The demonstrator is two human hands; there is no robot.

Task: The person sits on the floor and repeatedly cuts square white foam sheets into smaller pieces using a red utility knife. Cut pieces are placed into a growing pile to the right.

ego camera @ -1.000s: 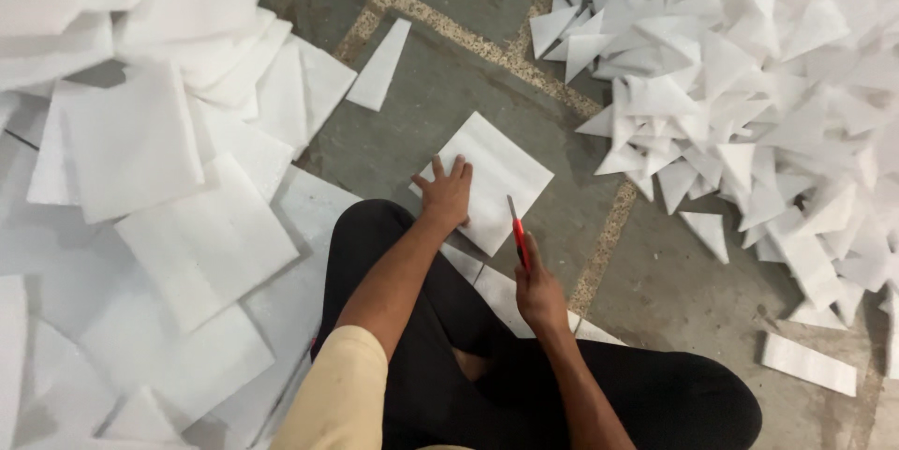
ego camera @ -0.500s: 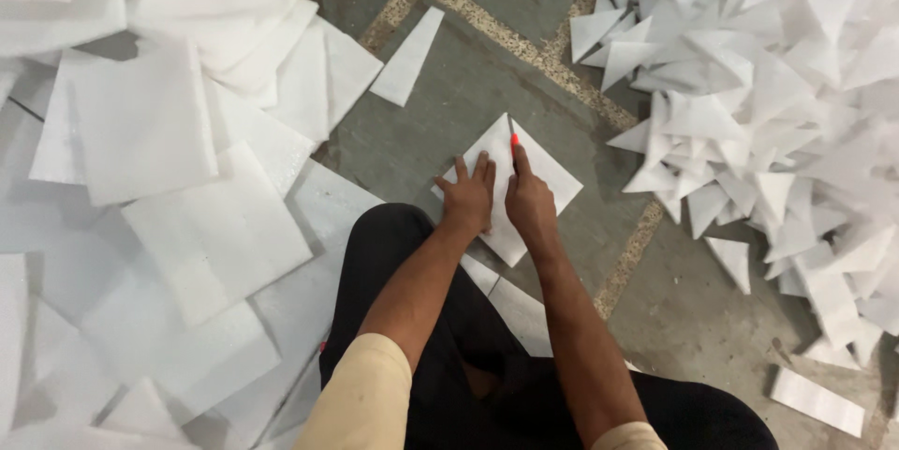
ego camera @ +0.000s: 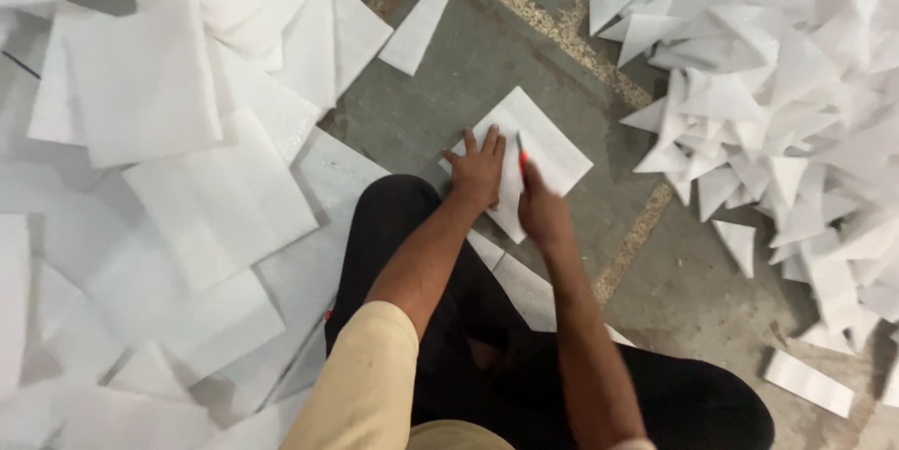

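Fingers (ego camera: 489,143) on flat, seemingly square white sheet (ego camera: 552,146)

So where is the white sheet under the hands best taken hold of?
Probably at the far right corner of the white sheet, coming in from the right. That corner lies bare on the floor, while the left hand and right hand cover its near edge.

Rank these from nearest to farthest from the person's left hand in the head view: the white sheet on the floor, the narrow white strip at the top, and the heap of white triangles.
1. White sheet: directly under the left hand.
2. Narrow white strip: up the floor, ahead of the hand.
3. Heap of white triangles: far right.
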